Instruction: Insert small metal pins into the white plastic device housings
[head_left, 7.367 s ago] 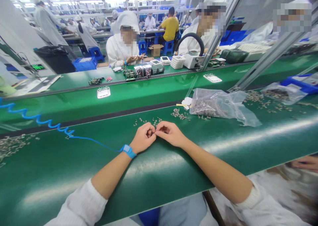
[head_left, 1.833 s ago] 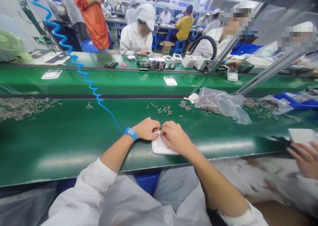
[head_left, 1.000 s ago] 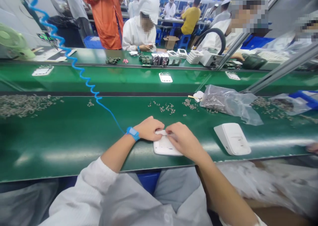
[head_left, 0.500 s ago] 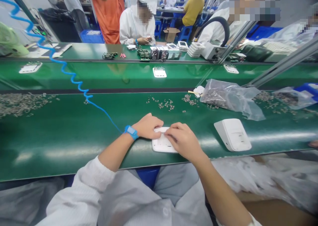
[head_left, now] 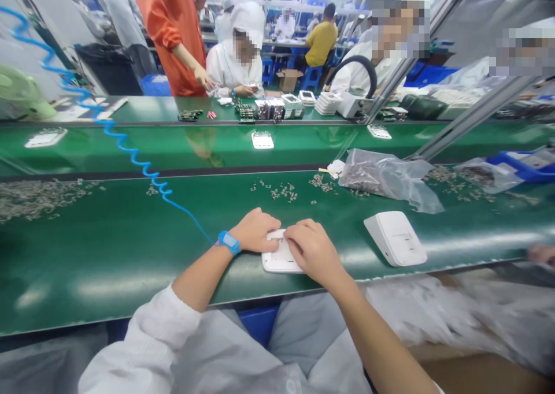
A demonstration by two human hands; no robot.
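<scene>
Seemingly mid-fitting, the left hand (head_left: 255, 232) grasped the white housing (head_left: 277, 261) at ten o'clock, and the right hand (head_left: 313, 251), hold unclear, at one, likely had to press next.

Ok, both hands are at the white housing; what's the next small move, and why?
Probably lift the right hand slightly off the white housing: that hand hides the spot beneath it, while the left hand, at the far left corner, could likely steady the housing alone.
</scene>
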